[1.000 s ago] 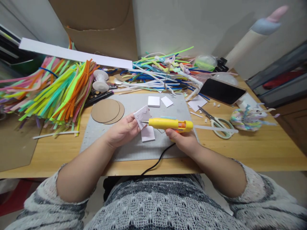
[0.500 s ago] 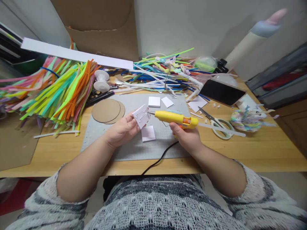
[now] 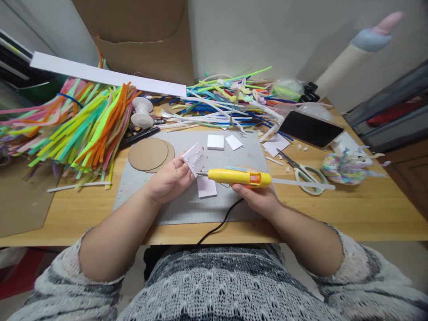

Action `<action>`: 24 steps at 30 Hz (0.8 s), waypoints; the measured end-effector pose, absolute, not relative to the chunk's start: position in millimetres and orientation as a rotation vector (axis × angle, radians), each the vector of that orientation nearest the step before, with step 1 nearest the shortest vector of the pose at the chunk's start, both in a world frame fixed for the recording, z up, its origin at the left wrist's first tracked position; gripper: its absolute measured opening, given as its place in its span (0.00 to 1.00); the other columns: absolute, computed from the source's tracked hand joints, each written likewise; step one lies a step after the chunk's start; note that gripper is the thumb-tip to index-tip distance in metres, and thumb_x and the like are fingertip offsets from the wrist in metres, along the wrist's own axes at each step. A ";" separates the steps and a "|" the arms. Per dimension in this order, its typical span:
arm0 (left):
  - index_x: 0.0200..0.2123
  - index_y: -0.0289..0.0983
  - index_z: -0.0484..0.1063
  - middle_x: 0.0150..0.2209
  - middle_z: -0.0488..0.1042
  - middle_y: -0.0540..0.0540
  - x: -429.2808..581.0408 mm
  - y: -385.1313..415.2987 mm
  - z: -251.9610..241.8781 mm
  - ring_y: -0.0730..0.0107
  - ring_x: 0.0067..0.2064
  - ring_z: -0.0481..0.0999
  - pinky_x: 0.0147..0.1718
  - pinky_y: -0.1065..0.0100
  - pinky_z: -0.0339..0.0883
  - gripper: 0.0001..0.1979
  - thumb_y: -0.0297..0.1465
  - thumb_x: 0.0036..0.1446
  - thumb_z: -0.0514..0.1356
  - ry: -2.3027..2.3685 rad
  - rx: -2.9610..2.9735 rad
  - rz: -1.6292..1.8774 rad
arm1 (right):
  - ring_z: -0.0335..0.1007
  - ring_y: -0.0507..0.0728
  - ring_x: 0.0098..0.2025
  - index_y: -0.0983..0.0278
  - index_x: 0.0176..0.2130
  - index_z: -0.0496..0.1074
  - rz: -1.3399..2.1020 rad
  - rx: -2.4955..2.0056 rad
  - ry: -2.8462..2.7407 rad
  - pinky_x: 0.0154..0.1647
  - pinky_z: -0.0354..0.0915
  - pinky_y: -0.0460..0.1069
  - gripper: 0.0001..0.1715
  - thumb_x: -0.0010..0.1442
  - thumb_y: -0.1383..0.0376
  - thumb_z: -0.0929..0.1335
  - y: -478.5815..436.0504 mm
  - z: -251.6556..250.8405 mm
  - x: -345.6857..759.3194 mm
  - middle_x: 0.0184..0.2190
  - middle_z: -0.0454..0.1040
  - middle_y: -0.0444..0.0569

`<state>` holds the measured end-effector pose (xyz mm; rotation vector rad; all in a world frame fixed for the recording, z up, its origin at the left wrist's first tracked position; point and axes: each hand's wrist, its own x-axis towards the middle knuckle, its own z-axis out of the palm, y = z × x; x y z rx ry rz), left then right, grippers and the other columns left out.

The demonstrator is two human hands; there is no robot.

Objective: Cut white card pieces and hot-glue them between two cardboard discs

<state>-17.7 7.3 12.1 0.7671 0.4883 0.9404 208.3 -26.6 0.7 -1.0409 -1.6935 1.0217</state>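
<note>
My left hand pinches a small white foam square, held tilted above the grey cutting mat; lines of glue show on its face. A yellow hot glue gun lies level in my right hand, its metal tip touching the square's lower edge. A clear glue stick pokes out of the gun's back, and its black cord runs off the table's front edge. Another white square lies on the mat under the gun.
Two cardboard discs and two more white squares lie on the mat. Bundles of coloured pipe cleaners fill the left and back. Scissors, a dark phone and a fluffy pastel piece sit right.
The glue gun's tip went from the square's middle up to its right edge, then dropped to its lower edge. My left hand turned the square slightly.
</note>
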 end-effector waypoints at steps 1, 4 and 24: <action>0.50 0.36 0.71 0.47 0.76 0.46 -17.8 7.3 11.6 0.68 0.52 0.72 0.52 0.71 0.62 0.26 0.34 0.47 0.69 0.485 0.771 0.942 | 0.66 0.54 0.28 0.60 0.29 0.71 1.053 -1.054 -1.666 0.30 0.67 0.51 0.14 0.55 0.52 0.69 -26.8 -0.4 207.8 0.25 0.69 0.44; 0.51 0.37 0.70 0.47 0.76 0.46 -18.1 7.6 10.3 0.67 0.53 0.72 0.53 0.70 0.61 0.27 0.34 0.47 0.69 0.483 0.769 0.941 | 0.68 0.54 0.30 0.59 0.31 0.72 1.115 -1.093 -1.594 0.31 0.69 0.51 0.14 0.53 0.52 0.71 -27.5 -4.0 206.7 0.26 0.72 0.45; 0.53 0.38 0.69 0.51 0.72 0.44 -22.8 8.1 8.7 0.65 0.54 0.69 0.51 0.70 0.61 0.28 0.37 0.48 0.69 0.563 0.884 0.937 | 0.73 0.57 0.33 0.59 0.34 0.75 0.850 -1.270 -1.470 0.35 0.73 0.53 0.14 0.52 0.53 0.71 -21.9 -2.9 204.6 0.30 0.77 0.47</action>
